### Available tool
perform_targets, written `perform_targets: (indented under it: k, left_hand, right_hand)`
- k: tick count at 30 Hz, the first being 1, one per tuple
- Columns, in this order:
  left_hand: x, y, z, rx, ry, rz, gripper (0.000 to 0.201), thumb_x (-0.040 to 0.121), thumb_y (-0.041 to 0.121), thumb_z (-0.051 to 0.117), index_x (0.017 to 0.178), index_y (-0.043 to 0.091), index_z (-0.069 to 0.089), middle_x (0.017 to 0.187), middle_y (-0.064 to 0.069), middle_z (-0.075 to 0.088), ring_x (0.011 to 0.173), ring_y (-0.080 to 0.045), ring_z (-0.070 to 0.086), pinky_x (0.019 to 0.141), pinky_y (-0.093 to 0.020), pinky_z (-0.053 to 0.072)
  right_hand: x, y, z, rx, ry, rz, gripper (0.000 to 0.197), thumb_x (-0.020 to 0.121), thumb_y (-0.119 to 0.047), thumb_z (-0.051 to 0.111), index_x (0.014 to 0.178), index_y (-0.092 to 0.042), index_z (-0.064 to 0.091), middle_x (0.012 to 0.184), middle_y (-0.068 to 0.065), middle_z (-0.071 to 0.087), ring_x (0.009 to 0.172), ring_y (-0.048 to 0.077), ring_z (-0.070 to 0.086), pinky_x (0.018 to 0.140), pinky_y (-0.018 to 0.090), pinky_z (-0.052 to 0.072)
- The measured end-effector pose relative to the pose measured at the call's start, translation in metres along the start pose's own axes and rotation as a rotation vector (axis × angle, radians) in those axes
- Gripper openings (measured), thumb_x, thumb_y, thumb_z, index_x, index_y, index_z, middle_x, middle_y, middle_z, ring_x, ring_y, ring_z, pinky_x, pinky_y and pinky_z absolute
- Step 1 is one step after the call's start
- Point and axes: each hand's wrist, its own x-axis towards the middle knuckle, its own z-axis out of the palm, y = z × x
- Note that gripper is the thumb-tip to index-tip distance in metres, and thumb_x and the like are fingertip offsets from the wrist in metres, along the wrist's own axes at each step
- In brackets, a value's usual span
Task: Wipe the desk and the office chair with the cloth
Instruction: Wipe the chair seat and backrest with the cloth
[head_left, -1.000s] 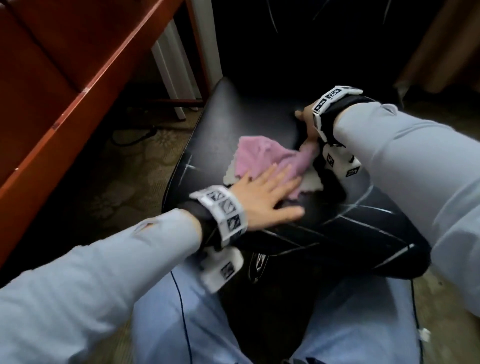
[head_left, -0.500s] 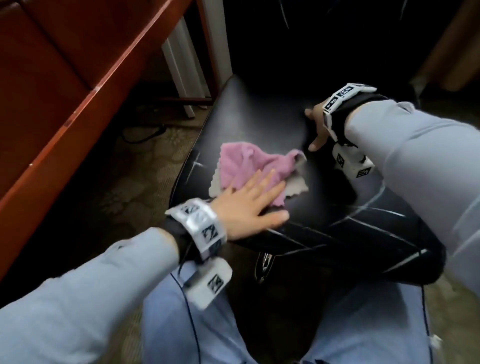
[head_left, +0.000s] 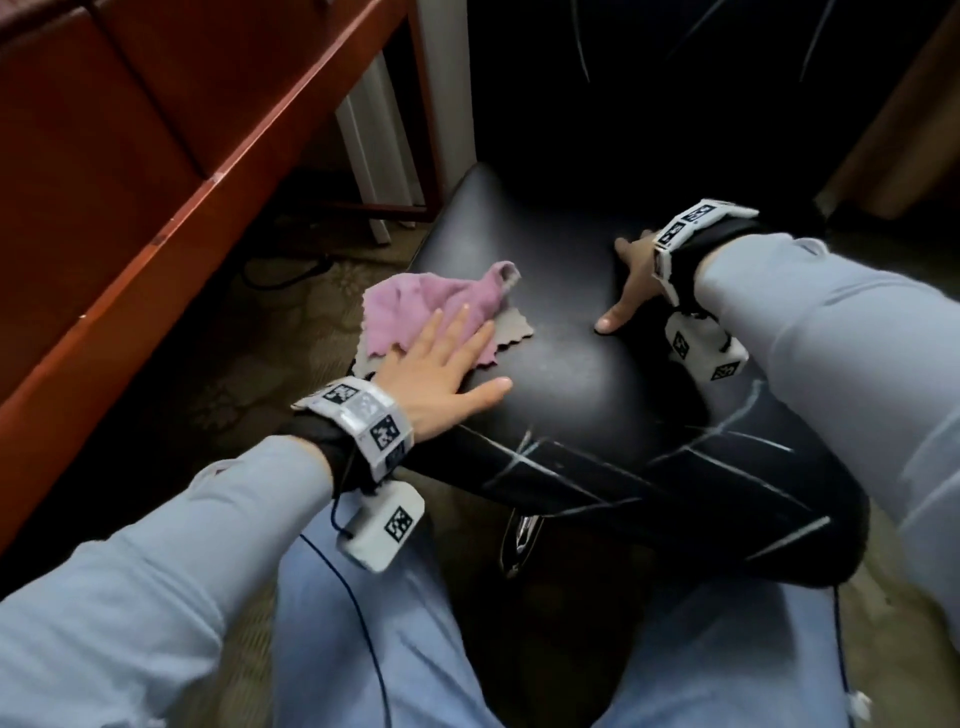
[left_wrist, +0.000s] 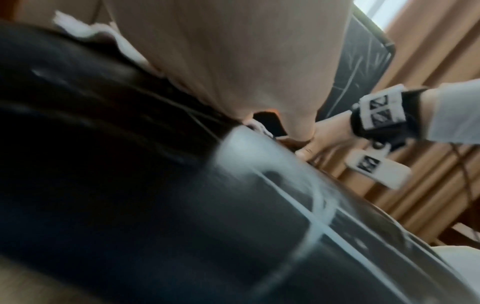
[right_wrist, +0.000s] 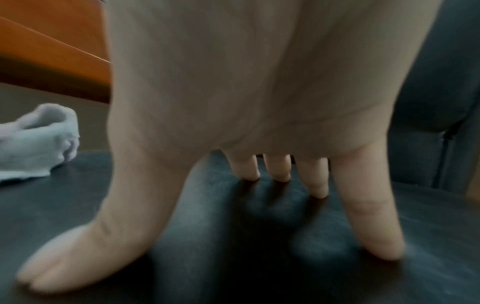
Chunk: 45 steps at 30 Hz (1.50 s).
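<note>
So the left hand (head_left: 436, 366), flat, has slid the crumpled pink cloth (head_left: 431, 306) toward 9 o'clock on the black leather chair seat (head_left: 566, 374); right hand (head_left: 631, 283) let go, fingers spread, bracing.

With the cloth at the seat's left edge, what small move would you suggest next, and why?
Probably sweep the left hand, lying flat on the pink cloth, back rightward across the chair seat. The cloth overhangs the seat's left edge, bare seat lies toward the right hand, which braces the seat.
</note>
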Motion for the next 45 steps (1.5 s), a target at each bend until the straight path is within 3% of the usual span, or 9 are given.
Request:
perform_targets:
  k: [3,8,15,21,25,28,32,40,45]
  left_hand:
    - [-0.011,0.030,0.016,-0.027,-0.044,0.081,0.100,0.071,0.093,0.009,0.153,0.044,-0.019,0.155,0.017,-0.038,0.144,-0.018,-0.035,0.115,-0.067,-0.003]
    - [-0.038,0.052,0.043,0.035,-0.071,0.223,0.089,0.076,0.090,0.006,0.151,0.050,-0.020,0.154,0.023,-0.037,0.142,-0.011,-0.038,0.115,-0.061,-0.017]
    - [0.032,0.018,-0.009,-0.065,0.057,-0.084,0.081,0.088,0.082,0.020,0.155,0.046,-0.006,0.161,0.016,-0.025,0.151,-0.016,-0.020,0.118,-0.062,-0.004]
    - [-0.010,0.035,0.011,-0.077,-0.045,0.089,0.087,0.085,0.084,0.017,0.155,0.043,-0.014,0.157,0.015,-0.035,0.147,-0.016,-0.029,0.116,-0.061,-0.009]
    - [-0.014,0.009,0.011,0.012,-0.047,0.139,0.082,0.087,0.082,0.016,0.154,0.046,-0.012,0.159,0.016,-0.030,0.149,-0.013,-0.022,0.117,-0.061,-0.004]
    - [0.017,-0.028,-0.006,-0.072,0.067,0.009,0.085,0.085,0.084,0.020,0.155,0.044,-0.006,0.162,0.016,-0.023,0.151,-0.013,-0.019,0.120,-0.062,-0.002]
    - [0.012,-0.020,-0.004,-0.164,0.088,-0.021,0.094,0.079,0.086,0.020,0.157,0.040,-0.005,0.163,0.013,-0.022,0.150,-0.010,-0.021,0.121,-0.059,0.001]
    - [-0.078,0.016,0.047,0.094,0.017,0.170,0.079,0.084,0.079,0.006,0.154,0.047,-0.013,0.158,0.021,-0.032,0.147,-0.007,-0.028,0.116,-0.052,0.017]
    - [-0.057,0.003,0.042,0.209,0.215,0.138,0.068,0.087,0.070,-0.001,0.153,0.054,-0.003,0.164,0.015,-0.019,0.151,-0.020,-0.023,0.117,-0.065,0.000]
  right_hand:
    - [0.013,-0.009,0.000,-0.053,-0.016,0.000,0.150,-0.007,-0.095,0.057,0.121,-0.017,0.058,0.105,0.010,0.066,0.098,0.034,0.064,0.092,0.045,0.053]
    - [-0.004,-0.014,0.001,-0.099,0.022,0.052,0.114,0.048,-0.078,0.078,0.135,-0.011,0.049,0.124,0.015,0.061,0.113,0.033,0.060,0.092,0.036,0.047]
    - [-0.009,-0.018,-0.006,-0.040,-0.042,0.053,0.105,0.052,-0.075,0.079,0.128,-0.005,0.055,0.119,0.014,0.065,0.109,0.033,0.062,0.094,0.038,0.050]
    - [-0.023,-0.049,-0.025,0.062,-0.121,-0.101,0.052,0.067,-0.050,0.084,0.086,-0.003,0.073,0.065,0.004,0.069,0.059,0.019,0.060,0.059,0.023,0.049]
    - [-0.025,-0.074,-0.016,0.068,-0.140,-0.216,0.019,0.077,-0.026,0.082,0.080,-0.012,0.070,0.073,0.004,0.059,0.076,0.023,0.057,0.056,0.020,0.051]
    - [-0.021,-0.087,-0.018,-0.096,-0.107,-0.124,0.072,0.032,-0.073,0.084,0.077,-0.018,0.074,0.076,0.002,0.074,0.080,0.023,0.071,0.081,0.036,0.059]
    - [-0.007,-0.083,-0.018,-0.071,-0.113,-0.137,0.120,0.006,-0.078,0.080,0.106,-0.013,0.066,0.091,0.004,0.074,0.086,0.028,0.071,0.089,0.042,0.056]
    - [-0.040,-0.079,-0.015,-0.024,-0.036,-0.117,0.120,0.044,-0.074,0.083,0.138,-0.009,0.049,0.124,0.011,0.065,0.112,0.030,0.063,0.098,0.040,0.050]
    - [-0.023,-0.078,-0.007,-0.106,-0.016,-0.100,0.158,0.009,-0.088,0.065,0.144,-0.011,0.042,0.125,0.011,0.065,0.112,0.032,0.064,0.098,0.044,0.051]
